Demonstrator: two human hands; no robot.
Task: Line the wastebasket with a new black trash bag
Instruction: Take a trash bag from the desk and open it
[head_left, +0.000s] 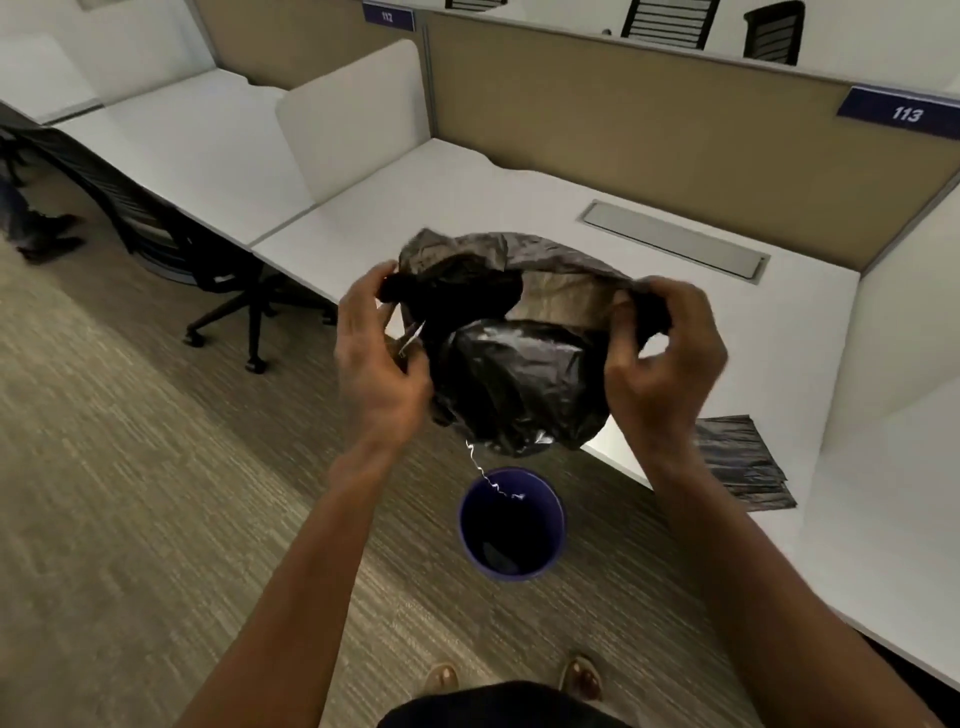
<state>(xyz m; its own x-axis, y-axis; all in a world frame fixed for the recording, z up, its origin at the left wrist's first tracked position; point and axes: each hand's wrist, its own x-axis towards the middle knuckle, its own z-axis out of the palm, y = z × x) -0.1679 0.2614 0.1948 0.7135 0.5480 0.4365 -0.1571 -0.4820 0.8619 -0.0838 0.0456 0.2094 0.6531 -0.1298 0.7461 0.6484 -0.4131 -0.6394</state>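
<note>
A black trash bag (511, 374) hangs in the air in front of me, its mouth spread open between both hands. My left hand (376, 364) pinches the left edge of the opening. My right hand (665, 369) grips the right edge. The bag's body bulges below the opening. Directly beneath it a round blue wastebasket (511, 522) stands on the carpet beside the desk, with something dark at its bottom. A thin white wavy thread dangles from the bag toward the basket.
A white desk (519, 208) runs along tan cubicle partitions. A stack of folded black bags (743, 462) lies on its front edge at right. A black office chair (218, 270) stands at left. Another person's legs show at far left. My feet are near the bottom edge.
</note>
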